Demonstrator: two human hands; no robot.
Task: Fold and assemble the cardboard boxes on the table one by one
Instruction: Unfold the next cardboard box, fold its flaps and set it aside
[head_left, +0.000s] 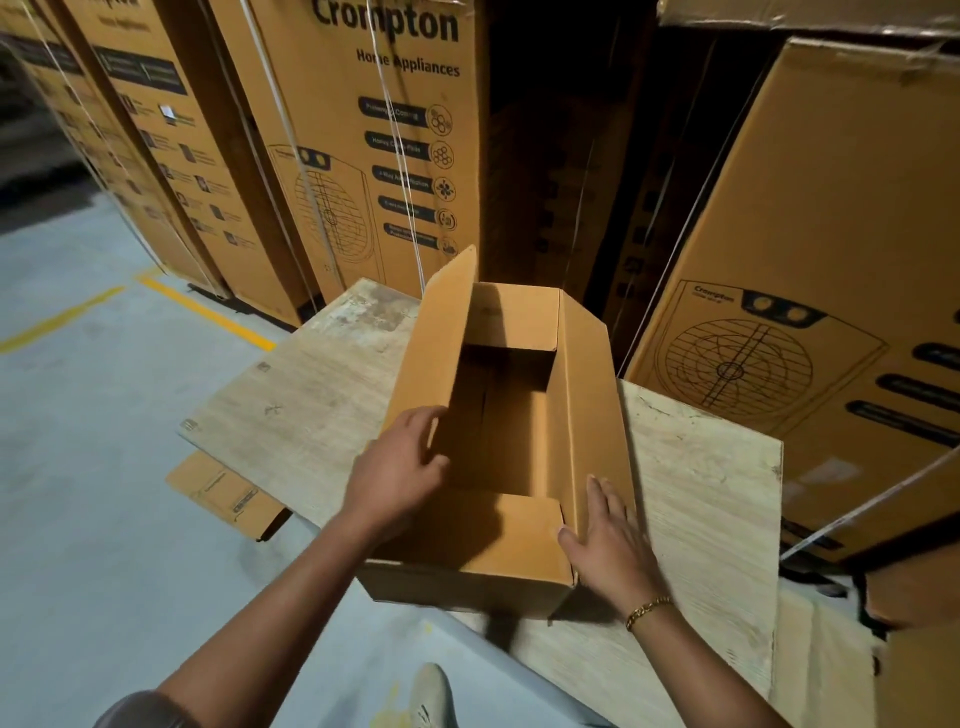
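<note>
The cardboard box (511, 431) sits open on the table (311, 384), 2 long flaps spread. The left hand (397, 470) grasps the box's left flap edge; the right hand (608, 535) lies flat, released, on its right flap. Behind the box stand printed cartons (363, 130)

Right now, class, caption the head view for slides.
One open cardboard box on a table: left hand grips, right hand presses.

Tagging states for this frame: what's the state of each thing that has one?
cardboard box: upright on table, top open
left flap: raised, gripped by left hand
right flap: raised, right hand flat against it
near end flap: folded inward
flat cardboard: unfolded, on floor
large cartons: closed, strapped
</note>
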